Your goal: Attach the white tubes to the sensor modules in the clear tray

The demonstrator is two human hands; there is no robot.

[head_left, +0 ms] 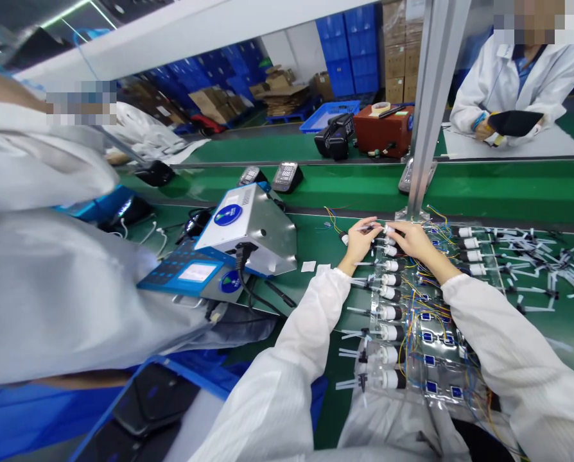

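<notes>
At the far end of a row of small white-and-black air pumps [390, 293], my two hands work close together. My right hand [415, 240] has its thumb and fingers closed on the white end of one small air pump [388, 230]. Fingers of my left hand [361, 240] pinch what looks like a thin pale tube [365, 227], pointing toward that pump. The pumps lie in a clear plastic tray [373, 305], with pale tubes sticking out to the left and coloured wires to the right. Small blue-dark circuit boards [427, 336] sit beside them.
Loose tubes with black connectors [551, 256] are heaped right. A metal post [424, 122] rises just beyond my hands. To the left stand a silver-blue test box [248, 228] and a co-worker in white [65, 276]. Another person [522, 83] works opposite. Display devices [287, 176] rest on the green belt.
</notes>
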